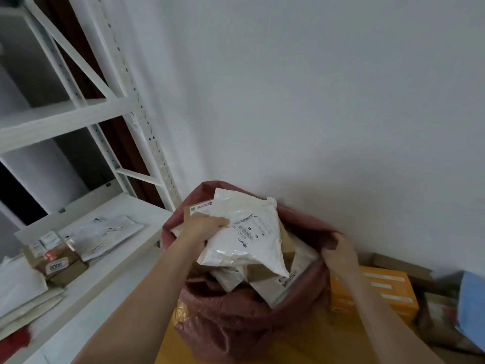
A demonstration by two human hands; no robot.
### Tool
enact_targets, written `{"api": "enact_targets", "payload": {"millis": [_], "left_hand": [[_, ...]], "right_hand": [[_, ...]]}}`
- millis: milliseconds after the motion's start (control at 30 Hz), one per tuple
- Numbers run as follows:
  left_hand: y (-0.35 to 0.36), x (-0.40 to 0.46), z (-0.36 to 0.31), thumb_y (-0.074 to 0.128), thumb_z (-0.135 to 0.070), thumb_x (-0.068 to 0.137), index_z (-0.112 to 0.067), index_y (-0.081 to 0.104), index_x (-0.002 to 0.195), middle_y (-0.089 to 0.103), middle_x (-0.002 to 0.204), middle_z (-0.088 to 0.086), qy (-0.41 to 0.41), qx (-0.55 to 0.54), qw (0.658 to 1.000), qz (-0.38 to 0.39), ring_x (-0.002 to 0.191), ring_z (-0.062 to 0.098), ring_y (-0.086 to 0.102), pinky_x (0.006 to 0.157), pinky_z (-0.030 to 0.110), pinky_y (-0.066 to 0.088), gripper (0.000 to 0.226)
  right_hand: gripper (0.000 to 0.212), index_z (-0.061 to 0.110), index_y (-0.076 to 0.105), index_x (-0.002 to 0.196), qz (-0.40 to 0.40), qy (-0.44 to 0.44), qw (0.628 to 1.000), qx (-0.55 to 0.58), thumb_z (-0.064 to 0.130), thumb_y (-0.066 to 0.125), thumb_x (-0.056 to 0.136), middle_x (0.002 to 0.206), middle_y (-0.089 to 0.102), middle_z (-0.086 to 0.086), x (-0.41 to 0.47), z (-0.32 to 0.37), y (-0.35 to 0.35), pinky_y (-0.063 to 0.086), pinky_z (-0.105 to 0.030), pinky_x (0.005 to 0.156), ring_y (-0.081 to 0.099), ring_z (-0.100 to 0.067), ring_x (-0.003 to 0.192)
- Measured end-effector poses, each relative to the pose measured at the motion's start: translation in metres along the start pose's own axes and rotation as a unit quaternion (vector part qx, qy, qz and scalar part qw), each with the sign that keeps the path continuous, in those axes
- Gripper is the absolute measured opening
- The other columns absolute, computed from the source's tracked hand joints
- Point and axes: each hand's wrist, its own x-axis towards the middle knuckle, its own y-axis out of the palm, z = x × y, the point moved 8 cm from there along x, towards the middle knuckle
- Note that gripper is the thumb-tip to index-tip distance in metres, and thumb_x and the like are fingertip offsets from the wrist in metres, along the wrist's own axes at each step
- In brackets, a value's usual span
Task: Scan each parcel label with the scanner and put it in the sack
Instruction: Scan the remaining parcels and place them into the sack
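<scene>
— Hand first: what is the left hand doing?

— It grips a white plastic parcel by its near edge, fingers curled over the top, with the label facing up. The right hand pinches the rim of the sack, pulling the mouth open on that side.

— So which step is this?

— The putting-in step, I'd say. The sack is the biggest thing here, a reddish bag standing just under both hands, and it is already heaped with other parcels, both envelopes and cardboard. The white parcel lies on top of that heap, partly above the rim.

— Was it scanned?

— I cannot tell. No scanner is in view.

— What does the next move call for?

— Probably pushing the parcel down below the rim and letting go, while the right hand keeps the mouth wide. The sack looks nearly full, so the parcel may need tucking beside the others or it could slide off.

— And after that?

— More work waits out beyond the left hand: a pile of boxes and flat envelopes on the tabletop. To the outside of the right hand sits an orange box, near the sack.
</scene>
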Motion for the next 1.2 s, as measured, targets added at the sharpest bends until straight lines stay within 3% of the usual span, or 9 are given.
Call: {"api": "enact_targets", "payload": {"millis": [167, 367, 500, 633, 767, 867, 933, 1067, 1200], "left_hand": [[0.03, 0.023, -0.006, 0.076, -0.014, 0.082, -0.002, 0.065, 0.093, 0.072, 0.087, 0.013, -0.026, 0.083, 0.994, 0.061, 0.073, 0.024, 0.069, 0.061, 0.032, 0.057, 0.02], [0.067, 0.04, -0.03, 0.076, -0.02, 0.079, -0.001, 0.068, 0.105, 0.071, 0.091, 0.01, 0.01, 0.166, 0.976, 0.138, 0.079, 0.023, 0.068, 0.067, 0.031, 0.056, 0.033], [0.089, 0.052, -0.044, 0.071, -0.021, 0.083, 0.001, 0.065, 0.115, 0.067, 0.096, 0.008, 0.021, 0.162, 0.978, 0.131, 0.086, 0.022, 0.063, 0.076, 0.031, 0.054, 0.04], [0.112, 0.045, -0.051, 0.069, -0.019, 0.083, 0.005, 0.047, 0.127, 0.062, 0.11, 0.015, 0.088, 0.128, 0.984, 0.082, 0.097, 0.027, 0.062, 0.078, 0.034, 0.055, 0.055], [0.139, 0.032, -0.046, 0.061, -0.028, 0.095, 0.005, 0.058, 0.115, 0.066, 0.113, 0.019, 0.064, 0.04, 0.964, 0.254, 0.096, 0.028, 0.067, 0.068, 0.033, 0.058, 0.038], [0.124, 0.039, -0.052, 0.056, -0.034, 0.097, -0.008, 0.058, 0.119, 0.066, 0.107, 0.01, 0.084, 0.013, 0.957, 0.278, 0.083, 0.02, 0.067, 0.061, 0.026, 0.057, 0.034], [0.115, 0.044, -0.055, 0.055, -0.035, 0.098, -0.015, 0.055, 0.122, 0.066, 0.109, 0.01, 0.087, -0.038, 0.954, 0.286, 0.085, 0.023, 0.069, 0.066, 0.029, 0.057, 0.032], [0.069, 0.075, -0.053, 0.059, -0.02, 0.095, -0.009, 0.056, 0.117, 0.064, 0.108, 0.01, 0.114, -0.089, 0.985, 0.097, 0.076, 0.021, 0.067, 0.068, 0.032, 0.057, 0.024], [-0.003, 0.098, -0.027, 0.057, -0.015, 0.083, -0.01, 0.052, 0.12, 0.049, 0.127, 0.012, 0.11, 0.089, 0.979, -0.146, 0.098, 0.026, 0.053, 0.076, 0.032, 0.047, 0.038]], "right_hand": [[0.072, 0.011, 0.039, 0.146, -0.058, -0.051, 0.993, 0.087, -0.012, 0.05, 0.08, 0.137, 0.043, -0.005, 0.008, 0.042, -0.038, 0.039, -0.032, 0.104, 0.047, -0.019, 0.12], [0.086, 0.027, 0.02, 0.154, -0.027, -0.1, 0.993, 0.053, -0.015, 0.043, 0.082, 0.138, 0.036, 0.017, -0.005, 0.078, -0.051, 0.046, -0.023, 0.074, 0.05, -0.013, 0.08], [0.053, 0.026, 0.058, 0.121, -0.04, -0.132, 0.99, 0.002, -0.009, 0.049, 0.082, 0.115, 0.056, 0.003, -0.013, 0.093, -0.049, 0.039, -0.016, 0.058, 0.052, -0.01, 0.062], [0.031, 0.022, 0.065, 0.074, -0.078, -0.112, 0.99, -0.028, -0.004, 0.054, 0.085, 0.078, 0.065, 0.003, -0.016, 0.093, -0.052, 0.036, -0.015, 0.052, 0.052, -0.004, 0.05], [0.039, 0.024, 0.072, 0.07, -0.055, -0.034, 0.998, 0.011, -0.004, 0.049, 0.086, 0.089, 0.073, -0.001, -0.016, 0.079, -0.052, 0.047, -0.023, 0.061, 0.062, -0.015, 0.07], [0.019, 0.022, 0.073, 0.103, 0.025, -0.013, 1.0, 0.011, 0.032, 0.061, 0.092, 0.122, 0.063, 0.005, -0.014, 0.077, -0.034, 0.048, -0.02, 0.08, 0.061, -0.009, 0.099], [0.061, 0.016, 0.058, 0.13, 0.094, -0.014, 0.995, -0.033, 0.055, 0.066, 0.083, 0.139, 0.042, 0.01, -0.013, 0.079, -0.014, 0.042, -0.025, 0.097, 0.049, -0.009, 0.117], [0.039, -0.001, 0.061, 0.122, -0.022, -0.043, 0.991, -0.125, 0.021, 0.064, 0.089, 0.137, 0.046, -0.009, -0.003, 0.069, -0.012, 0.035, -0.021, 0.093, 0.05, -0.022, 0.119], [0.008, -0.002, 0.064, 0.084, -0.049, 0.006, 0.979, -0.196, 0.005, 0.063, 0.081, 0.1, 0.056, -0.019, 0.0, 0.047, -0.01, 0.04, -0.025, 0.063, 0.056, -0.029, 0.088]]}}
